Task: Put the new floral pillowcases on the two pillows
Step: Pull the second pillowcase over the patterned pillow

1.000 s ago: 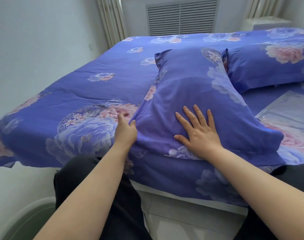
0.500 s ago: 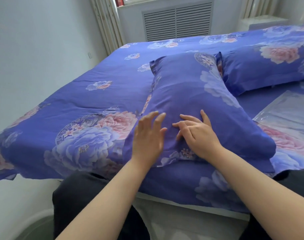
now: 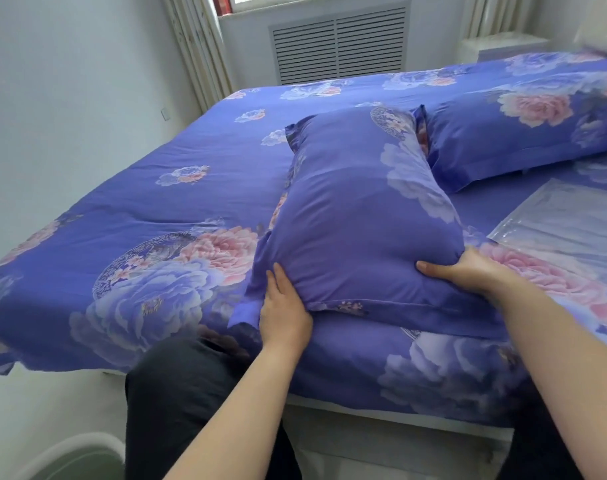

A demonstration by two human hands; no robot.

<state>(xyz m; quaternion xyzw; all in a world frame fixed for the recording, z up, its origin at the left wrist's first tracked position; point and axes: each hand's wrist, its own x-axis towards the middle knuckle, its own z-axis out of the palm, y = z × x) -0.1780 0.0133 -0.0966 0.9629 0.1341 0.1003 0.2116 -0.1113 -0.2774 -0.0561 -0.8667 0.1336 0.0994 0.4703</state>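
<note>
A pillow in a blue floral pillowcase (image 3: 357, 216) lies lengthwise on the bed, its near end raised a little. My left hand (image 3: 283, 310) grips its near left corner from below, fingers tucked under the cloth. At the near right corner, my right hand (image 3: 468, 271) holds the pillow with the thumb on top. A second pillow in the same floral case (image 3: 509, 140) lies behind it to the right, touching the first one's far end.
The bed carries a matching blue floral duvet (image 3: 139, 237). A clear plastic bag (image 3: 568, 223) lies on the bed at the right. A white wall runs along the left, and a radiator grille (image 3: 340, 46) stands under the window beyond the bed.
Both hands have moved off the top of the pillow to its two near corners and taken hold. The pillow's near end has bunched up and lifted.
</note>
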